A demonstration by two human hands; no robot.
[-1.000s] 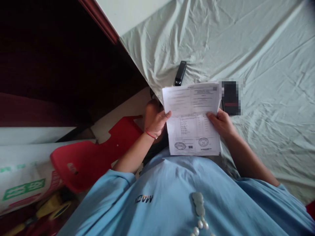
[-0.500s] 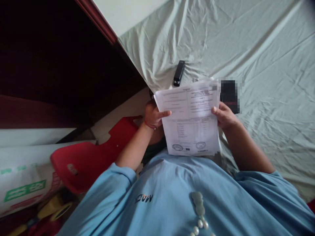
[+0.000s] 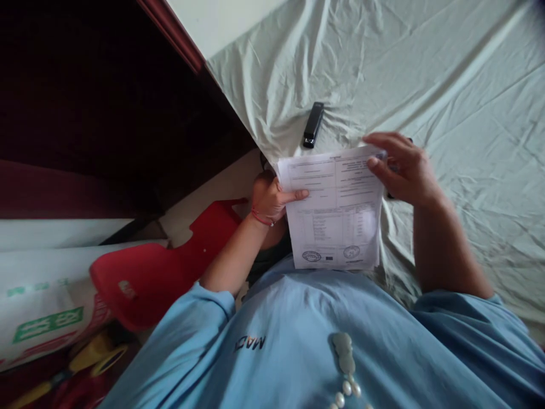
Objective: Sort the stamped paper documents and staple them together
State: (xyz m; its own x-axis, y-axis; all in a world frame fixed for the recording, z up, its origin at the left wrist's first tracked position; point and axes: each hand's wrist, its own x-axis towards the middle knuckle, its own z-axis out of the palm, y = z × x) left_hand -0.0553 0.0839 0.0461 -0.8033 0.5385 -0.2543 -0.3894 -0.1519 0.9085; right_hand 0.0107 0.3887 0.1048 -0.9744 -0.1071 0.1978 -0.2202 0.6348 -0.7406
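A stack of printed papers [image 3: 336,216], with stamps near its lower edge, is held tilted in front of my body. My left hand [image 3: 270,199] grips its left side, thumb flat on the top sheet and fingers behind. At the upper right corner is my right hand [image 3: 406,167]. Its thumb touches the corner while the index finger reaches beyond the top edge, apart from the thumb; the other fingers are mostly hidden. A black stapler [image 3: 314,125] lies on the cloth just past the papers.
A wrinkled pale green cloth [image 3: 447,85] spreads ahead and to the right. A dark object [image 3: 392,166] is mostly hidden behind my right hand. On the left are a red plastic chair [image 3: 157,272], a printed white sack [image 3: 46,307] and dark wooden furniture [image 3: 106,102].
My right hand has left the right side of the papers and moved up to their upper corner, its fingers spreading. My left hand keeps its hold.
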